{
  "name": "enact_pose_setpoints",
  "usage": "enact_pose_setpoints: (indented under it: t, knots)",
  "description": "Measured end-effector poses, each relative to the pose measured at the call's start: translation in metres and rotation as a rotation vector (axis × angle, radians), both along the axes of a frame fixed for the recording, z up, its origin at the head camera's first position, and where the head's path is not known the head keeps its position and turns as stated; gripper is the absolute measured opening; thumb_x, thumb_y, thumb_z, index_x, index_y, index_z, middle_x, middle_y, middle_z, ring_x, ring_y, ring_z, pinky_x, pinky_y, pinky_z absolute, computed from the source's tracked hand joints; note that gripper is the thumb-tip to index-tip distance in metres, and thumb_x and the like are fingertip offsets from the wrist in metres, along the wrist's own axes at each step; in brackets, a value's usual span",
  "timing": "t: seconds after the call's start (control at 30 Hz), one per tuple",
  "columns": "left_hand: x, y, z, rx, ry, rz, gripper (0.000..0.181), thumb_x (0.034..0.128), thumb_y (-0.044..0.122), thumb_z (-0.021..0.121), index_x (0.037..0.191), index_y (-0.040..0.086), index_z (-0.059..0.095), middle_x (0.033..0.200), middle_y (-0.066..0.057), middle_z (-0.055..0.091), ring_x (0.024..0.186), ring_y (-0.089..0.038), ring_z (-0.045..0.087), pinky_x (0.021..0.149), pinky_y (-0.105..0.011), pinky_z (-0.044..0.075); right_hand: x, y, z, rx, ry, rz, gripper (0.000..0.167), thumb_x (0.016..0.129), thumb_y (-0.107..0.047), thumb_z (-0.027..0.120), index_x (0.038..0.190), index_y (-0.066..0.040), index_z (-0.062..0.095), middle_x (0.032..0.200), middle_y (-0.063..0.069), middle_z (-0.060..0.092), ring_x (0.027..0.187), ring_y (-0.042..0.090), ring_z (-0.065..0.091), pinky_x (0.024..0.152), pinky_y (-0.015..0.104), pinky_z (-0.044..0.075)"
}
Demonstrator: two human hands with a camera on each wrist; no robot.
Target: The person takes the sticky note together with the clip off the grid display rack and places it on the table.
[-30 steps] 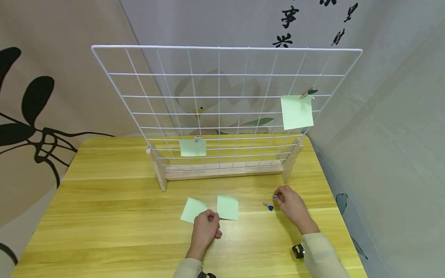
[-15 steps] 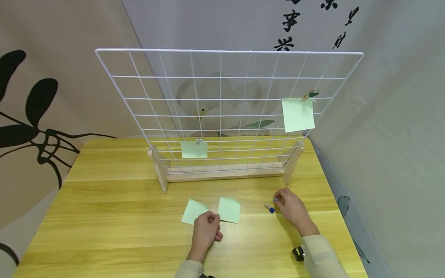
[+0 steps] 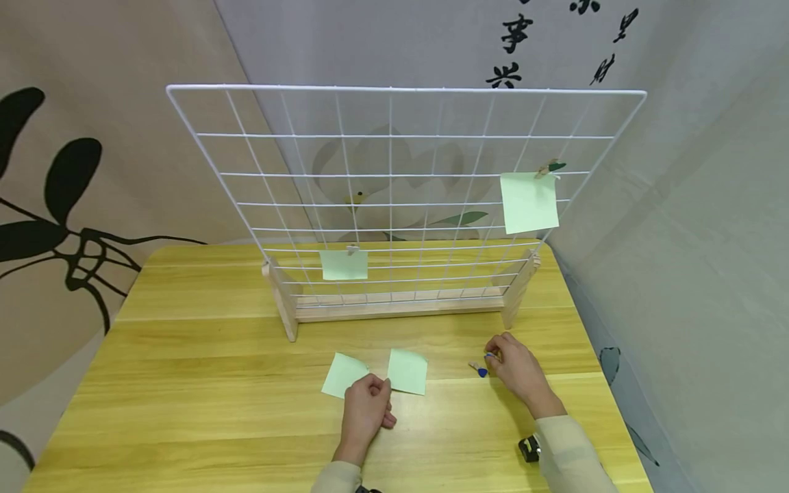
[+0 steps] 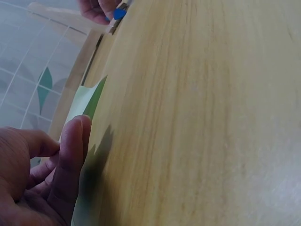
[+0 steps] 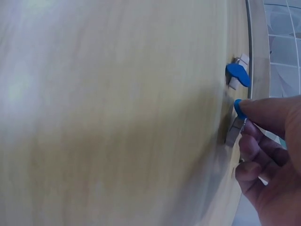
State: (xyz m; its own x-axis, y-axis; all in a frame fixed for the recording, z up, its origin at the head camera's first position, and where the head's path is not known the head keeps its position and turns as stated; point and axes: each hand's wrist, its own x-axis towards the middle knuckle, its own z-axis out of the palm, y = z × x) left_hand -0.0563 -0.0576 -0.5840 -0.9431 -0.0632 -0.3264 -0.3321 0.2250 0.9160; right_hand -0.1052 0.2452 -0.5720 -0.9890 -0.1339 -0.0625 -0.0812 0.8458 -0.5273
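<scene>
In the head view, my right hand (image 3: 518, 373) is low over the table on the right. It pinches a small wooden clothespin (image 5: 233, 133) with a blue decoration between thumb and finger. Another clothespin (image 5: 238, 75), also with a blue ornament, lies just beside it on the wood. My left hand (image 3: 365, 412) rests near two pale green sticky notes, its fingers loosely curled. The left note (image 3: 342, 374) is partly covered by that hand; the right note (image 3: 408, 372) lies at its fingertips, one corner curling up. I see nothing held in the left hand.
A white wire grid (image 3: 390, 137) stands upright in a wooden base (image 3: 394, 312) behind the notes. One green note (image 3: 530, 205) is clipped high on its right, and another note (image 3: 344, 266) low on its left. The yellow wooden table (image 3: 185, 383) extends around.
The view has shifted slightly. Both hands stay almost in place, the right still on the clothespin.
</scene>
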Motion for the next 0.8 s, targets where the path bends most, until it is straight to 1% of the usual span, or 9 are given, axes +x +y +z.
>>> enact_pose_setpoints:
  t: [0.13,0.17,0.33,0.5,0.6,0.8]
  knots:
    - [-0.0002,0.0006,-0.0013,-0.004,-0.003,-0.006,0.020,0.0967,0.011,0.060,0.080,0.000,0.059,0.056,-0.010,0.059,0.038,-0.020,0.060,0.037,-0.036,0.055,0.0005,0.0003,-0.0001,-0.002,0.001,-0.004,0.011,0.089,-0.008,0.072,0.098,-0.010,0.066,0.092,-0.004,0.056,0.076,0.014,0.054,0.065,0.033,0.051]
    - [0.0000,0.0004,-0.0012,-0.006,0.006,-0.011,0.020,0.0967,0.010,0.060,0.080,-0.001,0.059,0.056,-0.010,0.059,0.037,-0.020,0.059,0.036,-0.036,0.055,0.0007,0.0001,0.0000,-0.003,0.002,-0.005,0.011,0.089,-0.008,0.072,0.098,-0.010,0.066,0.092,-0.004,0.056,0.076,0.014,0.055,0.065,0.034,0.051]
    - [0.0006,-0.0017,0.0006,-0.032,0.013,-0.010,0.021,0.0969,0.011,0.060,0.079,0.000,0.059,0.054,-0.009,0.058,0.036,-0.019,0.058,0.035,-0.036,0.054,0.0007,-0.0019,-0.0003,-0.017,0.002,0.004,0.012,0.089,-0.009,0.073,0.099,-0.010,0.066,0.092,-0.004,0.056,0.078,0.015,0.057,0.068,0.035,0.053]
    - [0.0004,-0.0030,0.0016,-0.039,-0.007,-0.022,0.023,0.0978,0.013,0.061,0.080,-0.001,0.059,0.053,-0.009,0.057,0.036,-0.019,0.058,0.035,-0.035,0.054,0.0006,-0.0025,-0.0006,-0.030,-0.019,-0.005,0.013,0.089,-0.007,0.073,0.100,-0.009,0.065,0.093,-0.003,0.056,0.073,0.013,0.052,0.064,0.032,0.050]
    - [0.0000,-0.0030,0.0016,-0.043,-0.004,-0.022,0.022,0.0976,0.011,0.061,0.080,-0.002,0.059,0.053,-0.008,0.057,0.036,-0.019,0.058,0.035,-0.035,0.054,0.0008,-0.0020,-0.0003,-0.038,-0.022,-0.011,0.013,0.089,-0.006,0.073,0.100,-0.008,0.065,0.094,-0.002,0.056,0.070,0.013,0.049,0.061,0.030,0.048]
    - [-0.0002,-0.0020,0.0017,-0.037,-0.017,-0.015,0.021,0.0971,0.009,0.060,0.079,-0.001,0.058,0.054,-0.009,0.057,0.037,-0.019,0.059,0.036,-0.035,0.055,0.0010,-0.0003,-0.0001,-0.041,-0.019,-0.009,0.012,0.089,-0.006,0.072,0.099,-0.008,0.066,0.094,-0.002,0.056,0.072,0.012,0.051,0.063,0.030,0.049]
